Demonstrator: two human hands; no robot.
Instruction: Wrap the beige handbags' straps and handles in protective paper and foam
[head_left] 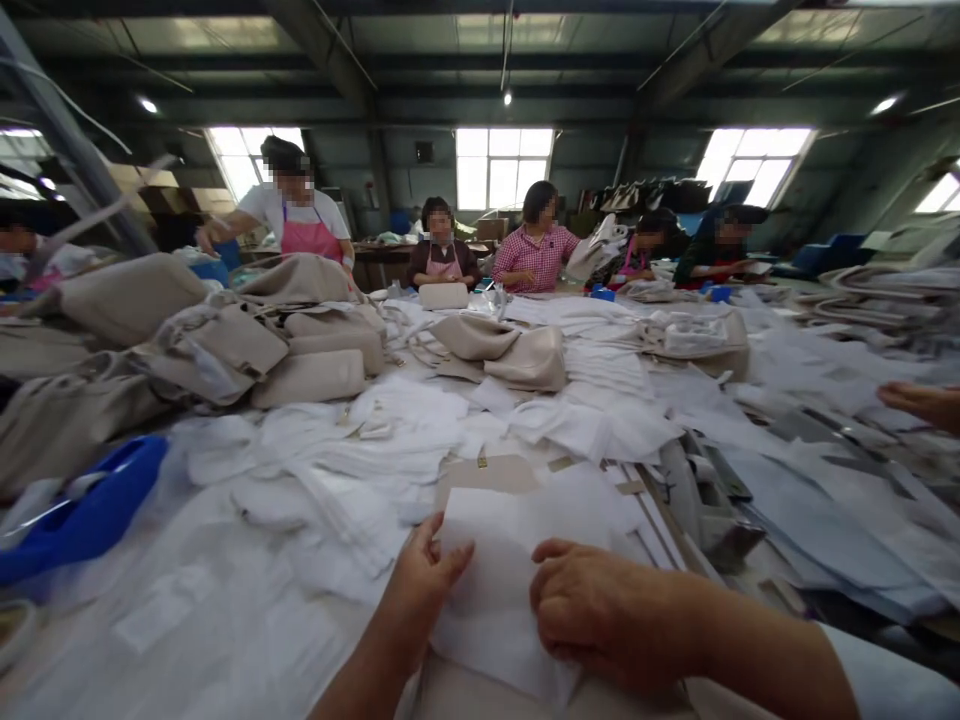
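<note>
A thin white sheet [487,590], soft like foam or tissue, lies in front of me over a beige panel [487,474] with a small gold-coloured fitting at its top. My left hand [427,575] holds the sheet's left edge, thumb on top and fingers around the side. Across the sheet's right part, my right hand [592,605] is closed with its fingers curled against the white material; its thumb is mostly hidden. Beyond it another white sheet [585,500] partly covers the panel.
White wrapping [247,560] is spread over the table. Beige bags [315,345] are heaped at left, with a blue tray [90,510] nearer. A grey tool holder [712,500] stands right. Another person's hand [922,403] reaches in there. Several co-workers [536,245] are across the table.
</note>
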